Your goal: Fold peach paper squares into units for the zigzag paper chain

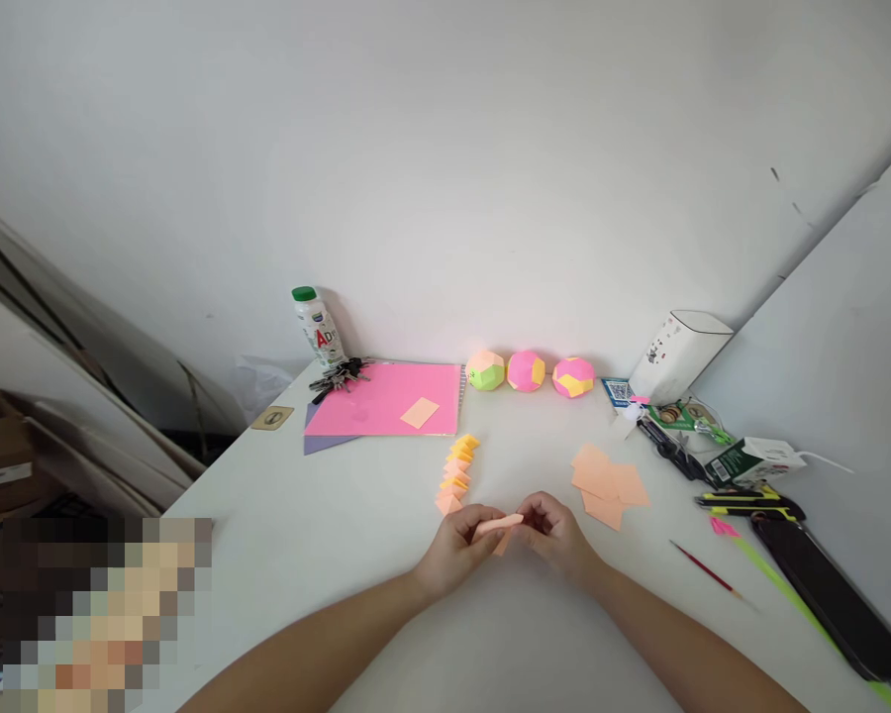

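Note:
My left hand (461, 545) is closed round a narrow folded piece of peach paper (499, 524). At its other end, the fingers of my right hand (551, 532) pinch the same paper. A flap of peach paper hangs just below it between the hands. Just beyond my left hand runs a row of folded peach and orange paper pieces (456, 473), standing close together. To the right of my right hand lie several loose peach paper sheets (601, 485), overlapping one another.
Three faceted paper balls (526, 370) line the wall. A pink board (386, 396) bears one peach sheet and keys (340, 376), beside a white bottle (318, 327). On the right lie a thin brush (705, 566), a utility knife (753, 502), a black case (832, 594) and a white box (679, 356).

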Action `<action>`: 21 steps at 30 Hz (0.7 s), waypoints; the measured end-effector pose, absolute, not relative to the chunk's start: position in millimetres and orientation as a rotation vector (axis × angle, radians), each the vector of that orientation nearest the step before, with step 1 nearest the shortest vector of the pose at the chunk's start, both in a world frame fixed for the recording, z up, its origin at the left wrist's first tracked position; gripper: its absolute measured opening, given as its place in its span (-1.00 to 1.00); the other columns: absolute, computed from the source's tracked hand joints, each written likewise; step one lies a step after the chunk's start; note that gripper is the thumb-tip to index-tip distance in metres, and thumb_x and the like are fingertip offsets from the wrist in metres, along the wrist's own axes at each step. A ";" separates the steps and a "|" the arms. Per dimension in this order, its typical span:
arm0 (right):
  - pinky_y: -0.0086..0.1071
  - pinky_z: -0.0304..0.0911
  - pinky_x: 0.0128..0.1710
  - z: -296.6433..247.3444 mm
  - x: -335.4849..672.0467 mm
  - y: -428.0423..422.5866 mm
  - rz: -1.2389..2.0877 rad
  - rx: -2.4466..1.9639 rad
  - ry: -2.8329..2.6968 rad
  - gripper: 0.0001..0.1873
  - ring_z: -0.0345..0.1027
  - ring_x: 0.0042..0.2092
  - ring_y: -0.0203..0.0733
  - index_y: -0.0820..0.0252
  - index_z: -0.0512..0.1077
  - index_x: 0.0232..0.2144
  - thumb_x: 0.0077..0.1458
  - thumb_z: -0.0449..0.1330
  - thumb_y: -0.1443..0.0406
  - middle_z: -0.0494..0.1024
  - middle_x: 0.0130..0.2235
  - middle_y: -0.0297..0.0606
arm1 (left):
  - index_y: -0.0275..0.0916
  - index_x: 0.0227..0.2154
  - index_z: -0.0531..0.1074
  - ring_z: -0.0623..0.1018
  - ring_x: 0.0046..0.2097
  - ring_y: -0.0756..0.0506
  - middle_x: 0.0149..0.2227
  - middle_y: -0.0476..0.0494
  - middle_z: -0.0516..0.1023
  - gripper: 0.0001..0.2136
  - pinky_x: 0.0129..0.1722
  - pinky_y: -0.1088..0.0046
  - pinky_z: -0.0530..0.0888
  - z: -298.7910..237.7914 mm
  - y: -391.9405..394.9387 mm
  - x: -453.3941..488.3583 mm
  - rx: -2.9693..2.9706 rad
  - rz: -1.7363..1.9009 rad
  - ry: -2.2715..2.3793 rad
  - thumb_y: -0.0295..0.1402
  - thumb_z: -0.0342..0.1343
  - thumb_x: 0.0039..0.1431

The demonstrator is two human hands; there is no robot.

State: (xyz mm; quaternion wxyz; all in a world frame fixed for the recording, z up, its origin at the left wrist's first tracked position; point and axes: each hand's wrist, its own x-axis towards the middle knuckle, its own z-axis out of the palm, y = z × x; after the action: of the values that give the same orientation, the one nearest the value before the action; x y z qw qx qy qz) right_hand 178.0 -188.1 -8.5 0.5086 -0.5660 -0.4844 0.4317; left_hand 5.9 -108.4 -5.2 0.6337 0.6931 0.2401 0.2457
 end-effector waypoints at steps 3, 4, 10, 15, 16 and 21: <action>-0.43 0.14 -0.46 -11.5 179.4 -187.8 1.035 -1.354 -1.169 -0.75 0.19 -0.44 -0.30 0.18 0.39 -0.33 -0.01 0.24 0.14 0.36 -0.46 -0.35 | -0.29 -0.28 0.47 0.42 -0.39 -0.03 -0.42 -0.10 0.49 -0.72 -0.39 0.47 0.37 -4.5 -108.5 6.0 1.591 0.559 0.547 -0.18 0.04 0.14; -0.43 0.13 -0.47 -12.0 179.7 -187.7 1.030 -1.353 -1.181 -0.76 0.18 -0.45 -0.30 0.18 0.41 -0.33 0.00 0.23 0.15 0.35 -0.47 -0.35 | -0.29 -0.29 0.47 0.42 -0.39 -0.03 -0.42 -0.10 0.49 -0.73 -0.39 0.47 0.37 -4.8 -108.6 6.0 1.599 0.559 0.551 -0.18 0.04 0.14; -0.44 0.11 -0.52 -11.0 180.4 -186.8 1.026 -1.361 -1.186 -0.77 0.14 -0.50 -0.32 0.20 0.45 -0.39 0.01 0.22 0.14 0.31 -0.53 -0.38 | -0.29 -0.30 0.49 0.42 -0.39 -0.04 -0.43 -0.10 0.49 -0.73 -0.39 0.48 0.37 -7.9 -108.6 5.2 1.670 0.555 0.581 -0.20 0.02 0.15; -0.45 0.10 -0.56 -10.3 181.0 -186.5 1.025 -1.386 -1.191 -0.76 0.13 -0.54 -0.34 0.19 0.45 -0.44 0.00 0.23 0.12 0.29 -0.58 -0.40 | -0.29 -0.34 0.49 0.41 -0.41 -0.03 -0.46 -0.09 0.47 -0.74 -0.43 0.49 0.36 -8.4 -108.5 5.4 1.704 0.564 0.591 -0.21 0.01 0.15; -0.45 0.10 -0.56 -9.9 181.1 -186.5 1.027 -1.385 -1.189 -0.76 0.12 -0.54 -0.35 0.19 0.45 -0.45 -0.01 0.23 0.12 0.29 -0.58 -0.41 | -0.29 -0.35 0.49 0.41 -0.41 -0.03 -0.46 -0.09 0.46 -0.75 -0.42 0.49 0.35 -8.2 -108.5 5.5 1.707 0.566 0.592 -0.21 0.02 0.15; -0.44 0.10 -0.56 -7.7 180.4 -186.1 1.052 -1.398 -1.157 -0.74 0.13 -0.55 -0.35 0.19 0.44 -0.48 -0.04 0.25 0.10 0.31 -0.58 -0.41 | -0.28 -0.36 0.49 0.40 -0.42 -0.02 -0.47 -0.08 0.46 -0.75 -0.44 0.50 0.35 -7.5 -108.2 6.1 1.728 0.568 0.587 -0.21 0.02 0.14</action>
State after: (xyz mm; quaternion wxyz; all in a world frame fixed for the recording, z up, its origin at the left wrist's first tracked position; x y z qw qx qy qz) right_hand 180.4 -186.1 -7.7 0.4985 -0.5777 -0.4782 0.4348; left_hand 6.1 -108.2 -7.5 0.5771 0.7383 0.2510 0.2427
